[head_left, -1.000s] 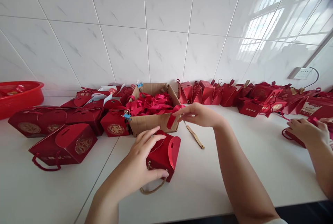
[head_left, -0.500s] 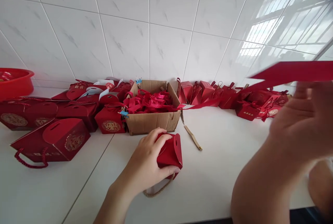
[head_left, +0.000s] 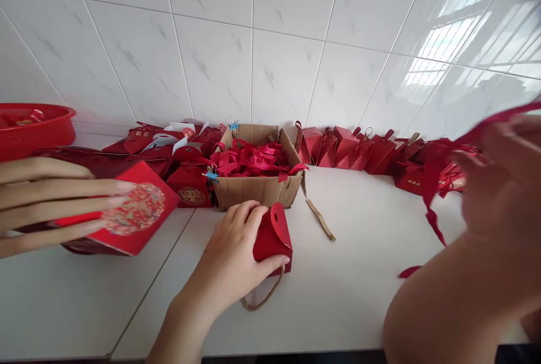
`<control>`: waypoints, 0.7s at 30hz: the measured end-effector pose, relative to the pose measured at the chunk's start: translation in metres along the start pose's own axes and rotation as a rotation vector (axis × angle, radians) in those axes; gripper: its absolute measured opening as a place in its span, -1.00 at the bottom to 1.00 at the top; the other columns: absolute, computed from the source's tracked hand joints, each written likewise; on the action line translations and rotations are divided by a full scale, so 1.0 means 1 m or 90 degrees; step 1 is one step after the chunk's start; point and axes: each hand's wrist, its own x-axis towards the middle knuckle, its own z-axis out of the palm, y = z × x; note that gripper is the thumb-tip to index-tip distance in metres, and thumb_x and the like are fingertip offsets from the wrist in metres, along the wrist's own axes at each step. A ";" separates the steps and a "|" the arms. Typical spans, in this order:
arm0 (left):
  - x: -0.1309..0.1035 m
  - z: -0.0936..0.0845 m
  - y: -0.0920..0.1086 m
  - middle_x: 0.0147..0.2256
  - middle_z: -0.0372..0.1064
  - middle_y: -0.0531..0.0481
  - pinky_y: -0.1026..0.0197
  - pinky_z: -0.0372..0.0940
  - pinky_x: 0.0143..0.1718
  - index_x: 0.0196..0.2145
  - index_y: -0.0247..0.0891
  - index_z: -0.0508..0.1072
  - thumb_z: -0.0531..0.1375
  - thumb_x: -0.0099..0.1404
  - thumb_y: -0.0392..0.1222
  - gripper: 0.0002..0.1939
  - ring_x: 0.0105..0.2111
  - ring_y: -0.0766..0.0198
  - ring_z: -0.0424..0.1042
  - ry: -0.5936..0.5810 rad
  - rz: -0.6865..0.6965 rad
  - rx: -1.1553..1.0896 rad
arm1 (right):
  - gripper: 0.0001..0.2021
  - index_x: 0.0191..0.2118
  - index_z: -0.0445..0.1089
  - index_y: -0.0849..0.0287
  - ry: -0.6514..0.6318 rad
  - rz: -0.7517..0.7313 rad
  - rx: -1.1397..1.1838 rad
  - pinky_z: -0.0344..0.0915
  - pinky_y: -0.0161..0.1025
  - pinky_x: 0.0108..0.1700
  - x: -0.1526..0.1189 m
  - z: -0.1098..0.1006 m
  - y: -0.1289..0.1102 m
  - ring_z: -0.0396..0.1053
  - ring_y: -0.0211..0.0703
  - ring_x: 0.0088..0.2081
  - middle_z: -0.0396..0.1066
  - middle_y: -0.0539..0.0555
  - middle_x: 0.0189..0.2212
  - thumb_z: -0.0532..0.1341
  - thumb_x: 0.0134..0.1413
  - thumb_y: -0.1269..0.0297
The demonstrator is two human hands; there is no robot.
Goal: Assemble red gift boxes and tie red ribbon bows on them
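My left hand (head_left: pixel 239 257) grips a small red gift box (head_left: pixel 274 240) with a round hole in its flap. A beige rope handle (head_left: pixel 264 301) hangs from the box onto the white table. At the right, my right hand (head_left: pixel 502 172) is raised and blurred, with a dark red ribbon (head_left: pixel 431 183) running from its fingers and dangling down. Behind my left hand stands an open cardboard box (head_left: pixel 253 192) filled with crumpled red ribbons (head_left: pixel 253 158).
Another person's hand (head_left: pixel 63 200) holds a bright red box (head_left: pixel 139 206) at the left. Red gift boxes (head_left: pixel 190 183) and a red basin (head_left: pixel 38 133) stand behind it. More small boxes (head_left: pixel 346 147) line the wall. A tan strap (head_left: pixel 320 219) lies right of the carton.
The other person's hand has come in at the left with a bright red box. The ribbon at my right hand, stretched out flat before, now hangs down. My left hand still grips its box.
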 end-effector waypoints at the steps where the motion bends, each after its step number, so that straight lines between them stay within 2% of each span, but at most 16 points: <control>1: -0.001 -0.001 0.001 0.09 0.20 -0.19 -0.14 0.24 0.03 0.04 -0.20 0.26 0.25 0.10 0.14 -0.38 0.09 -0.10 0.20 0.001 -0.003 0.011 | -0.94 -0.42 0.38 0.01 0.011 0.022 0.039 0.28 -0.10 -0.30 0.000 0.010 -0.001 0.36 -0.14 -0.32 0.31 0.05 -0.39 0.23 -0.01 0.34; 3: -0.004 -0.002 0.001 0.02 0.25 -0.17 -0.14 0.26 -0.02 -0.03 -0.19 0.30 0.24 0.11 0.17 -0.44 0.02 -0.09 0.25 -0.002 -0.011 0.022 | -0.92 -0.48 0.37 0.12 -0.117 0.120 0.117 0.27 -0.13 -0.34 -0.001 0.028 0.000 0.36 -0.16 -0.39 0.35 0.09 -0.42 0.18 -0.02 0.39; 4: -0.004 -0.003 0.002 -0.01 0.26 -0.15 -0.13 0.27 -0.05 -0.06 -0.18 0.31 0.23 0.11 0.18 -0.47 -0.01 -0.08 0.27 -0.004 -0.015 0.021 | -0.91 -0.46 0.37 0.15 -0.220 0.170 0.156 0.25 -0.16 -0.40 -0.001 0.035 0.001 0.34 -0.20 -0.45 0.37 0.10 -0.43 0.15 0.00 0.39; 7: -0.005 -0.005 0.003 -0.06 0.26 -0.11 -0.11 0.27 -0.09 -0.10 -0.15 0.31 0.17 0.17 0.21 -0.53 -0.08 -0.03 0.30 -0.020 -0.022 -0.007 | -0.80 -0.50 0.31 0.20 -0.492 0.259 0.196 0.00 -0.27 -0.59 -0.003 0.048 0.006 0.10 -0.40 -0.68 0.34 0.03 -0.53 0.09 0.11 0.30; 9: -0.004 -0.005 0.004 -0.07 0.25 -0.10 -0.09 0.26 -0.08 -0.11 -0.14 0.30 0.10 0.25 0.19 -0.59 -0.08 -0.01 0.29 -0.029 -0.026 -0.036 | -0.68 -0.58 0.21 0.20 -0.602 0.259 0.117 -0.15 -0.29 -0.61 -0.005 0.054 0.007 -0.07 -0.45 -0.69 0.18 -0.06 -0.64 0.10 0.16 0.20; 12: -0.002 -0.004 0.005 -0.09 0.24 -0.08 -0.07 0.24 -0.05 -0.12 -0.13 0.29 0.06 0.30 0.11 -0.68 -0.06 0.03 0.28 -0.028 -0.023 -0.071 | -0.58 -0.63 0.07 0.18 -0.742 0.198 -0.083 -0.20 -0.29 -0.59 -0.009 0.063 0.006 -0.14 -0.40 -0.62 -0.05 -0.12 -0.67 0.16 0.14 0.11; 14: 0.000 -0.003 0.006 -0.09 0.24 -0.07 -0.04 0.23 -0.04 -0.13 -0.14 0.28 0.07 0.31 0.06 -0.72 -0.05 0.06 0.28 -0.016 -0.015 -0.092 | -0.57 -0.63 0.02 0.17 -0.810 0.162 -0.202 -0.19 -0.29 -0.58 -0.011 0.067 0.007 -0.16 -0.38 -0.59 -0.10 -0.12 -0.64 0.17 0.12 0.10; 16: 0.001 -0.001 0.008 -0.08 0.24 -0.07 -0.02 0.23 -0.03 -0.13 -0.14 0.28 0.07 0.31 0.00 -0.76 -0.05 0.08 0.28 -0.003 -0.014 -0.109 | -0.59 -0.61 0.05 0.17 -0.836 0.143 -0.288 -0.15 -0.30 -0.56 -0.012 0.070 0.009 -0.13 -0.36 -0.58 -0.08 -0.11 -0.63 0.16 0.12 0.09; 21: 0.002 0.004 0.011 -0.08 0.25 -0.07 -0.03 0.24 -0.04 -0.12 -0.15 0.29 0.06 0.32 -0.11 -0.81 -0.08 0.09 0.30 -0.005 -0.029 -0.122 | -0.65 -0.55 0.18 0.17 -0.817 0.102 -0.417 0.00 -0.29 -0.51 -0.010 0.073 0.018 0.03 -0.32 -0.53 0.11 -0.06 -0.58 0.11 0.13 0.04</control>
